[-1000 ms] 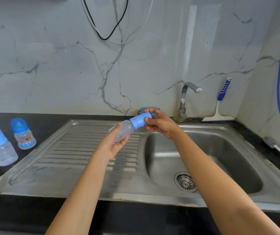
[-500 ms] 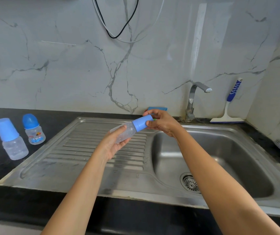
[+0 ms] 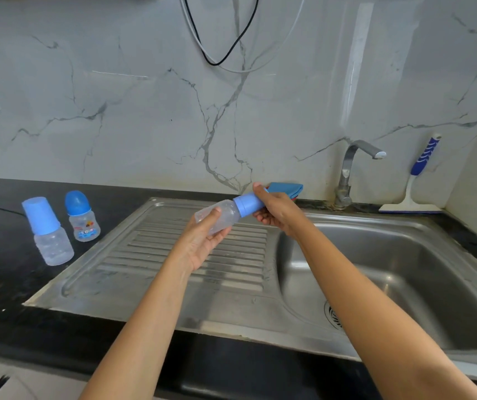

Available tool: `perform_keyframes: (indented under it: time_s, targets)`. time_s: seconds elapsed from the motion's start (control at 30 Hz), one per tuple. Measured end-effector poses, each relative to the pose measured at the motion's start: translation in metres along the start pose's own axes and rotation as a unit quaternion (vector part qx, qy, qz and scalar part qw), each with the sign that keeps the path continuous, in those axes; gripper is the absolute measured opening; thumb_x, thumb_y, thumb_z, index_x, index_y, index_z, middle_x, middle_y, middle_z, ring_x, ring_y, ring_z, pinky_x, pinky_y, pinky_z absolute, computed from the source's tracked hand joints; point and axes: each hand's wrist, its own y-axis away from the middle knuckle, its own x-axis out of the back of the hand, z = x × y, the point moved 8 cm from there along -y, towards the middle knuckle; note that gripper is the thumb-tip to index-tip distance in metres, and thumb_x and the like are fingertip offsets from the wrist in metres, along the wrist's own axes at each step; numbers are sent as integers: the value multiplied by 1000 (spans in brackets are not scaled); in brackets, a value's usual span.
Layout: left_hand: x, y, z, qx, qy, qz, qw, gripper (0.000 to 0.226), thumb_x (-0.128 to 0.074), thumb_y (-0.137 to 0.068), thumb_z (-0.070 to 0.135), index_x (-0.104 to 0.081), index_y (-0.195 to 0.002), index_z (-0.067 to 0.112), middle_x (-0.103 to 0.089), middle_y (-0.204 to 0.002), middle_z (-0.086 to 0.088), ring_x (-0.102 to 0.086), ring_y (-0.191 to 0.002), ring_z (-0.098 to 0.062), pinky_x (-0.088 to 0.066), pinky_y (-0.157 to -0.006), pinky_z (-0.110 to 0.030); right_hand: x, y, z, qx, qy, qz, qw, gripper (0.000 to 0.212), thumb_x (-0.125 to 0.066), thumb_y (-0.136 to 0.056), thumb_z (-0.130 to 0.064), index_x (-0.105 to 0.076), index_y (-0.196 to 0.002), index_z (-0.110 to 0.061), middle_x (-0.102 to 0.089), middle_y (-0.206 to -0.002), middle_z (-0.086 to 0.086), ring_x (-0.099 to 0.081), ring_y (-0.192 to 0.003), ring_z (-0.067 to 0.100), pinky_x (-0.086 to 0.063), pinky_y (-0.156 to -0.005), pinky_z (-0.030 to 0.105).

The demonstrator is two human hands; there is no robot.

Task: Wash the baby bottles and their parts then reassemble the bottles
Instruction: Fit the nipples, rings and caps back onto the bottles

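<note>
I hold the bottle (image 3: 220,218) tilted above the drainboard (image 3: 150,255), near its back edge. The left grip (image 3: 202,243) curls round its clear body to brace it, and the right grip (image 3: 275,210) wraps the blue cap (image 3: 247,204), likely to unscrew it.

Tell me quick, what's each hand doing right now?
Left hand: holding the baby bottle by its clear body.
Right hand: gripping the blue cap on that bottle.

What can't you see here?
Head view:
Behind the right forearm: most of the steel drain.
Inside the right hand: end of the blue cap on the clear plastic bottle.
Behind that hand: part of the folded blue cloth.
Too small to read: print on the small round-capped bottle.
</note>
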Motion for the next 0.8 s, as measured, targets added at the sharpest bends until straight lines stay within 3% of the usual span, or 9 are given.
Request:
perform_keyframes:
  time_s: [0.07, 0.17, 0.3, 0.4, 0.57, 0.67, 0.8]
  targets:
    - [7, -1, 2, -4, 47, 16, 999, 22, -56, -95, 24, -56, -114, 12, -62, -115, -10, -61, -107, -19, -53, -90, -30, -21, -1, -4, -7, -69, -5, 998, 55, -50, -91, -56, -60, -102, -4, -62, -73, 8, -58, -60, 14, -53, -58, 23]
    - [23, -1, 5, -10, 82, 40, 996, 24, -54, -96, 33, -55, -112, 14, -63, -110, -8, -62, -103, -17, -52, -90, -27, -65, 2, -1, -26, -112, -78, 990, 42, -61, -90, -43, -58, -108, -4, -64, -85, 6, -62, -72, 14, -55, -67, 24]
    - [54, 2, 9, -1, 36, 63, 997, 37, -54, -93, 41, -56, -120, 16, -63, -108, -7, -63, -95, -14, -55, -77, -23, -120, -2, 7, -39, -122, -136, 982, 47, -75, -81, -14, -51, -120, -3, -65, -107, 10, -68, -89, 20, -58, -76, 32]
    - [91, 5, 11, 51, -58, 115, 990, 42, -58, -90, 48, -51, -122, 21, -59, -111, -5, -59, -99, -19, -51, -83, -29, -150, -11, 4, -47, -123, -154, 979, 51, -77, -77, -8, -49, -120, -8, -65, -109, 10, -68, -89, 24, -58, -75, 35]
    - [172, 13, 44, 25, -300, 242, 922, 34, -67, -88, 29, -54, -116, 14, -60, -99, -2, -58, -95, -18, -49, -88, -33, -204, -41, -15, 42, -14, -140, 989, 55, -78, -72, -2, -48, -117, -12, -60, -109, 9, -64, -92, 22, -59, -72, 39]
    - [204, 18, 64, 8, -362, 267, 893, 22, -69, -85, 28, -60, -101, 17, -66, -106, -3, -62, -100, -18, -50, -97, -38, -234, -60, -28, 115, 78, -117, 983, 59, -79, -69, -6, -48, -120, -8, -56, -105, 3, -58, -92, 21, -54, -84, 47]
    - [233, 19, 81, -7, -432, 292, 853, 13, -69, -83, 28, -59, -90, 23, -66, -99, 0, -64, -94, -17, -53, -88, -35, -275, -86, -35, 162, 138, -122, 969, 60, -78, -71, -4, -48, -123, -4, -59, -112, 11, -57, -100, 28, -47, -88, 43]
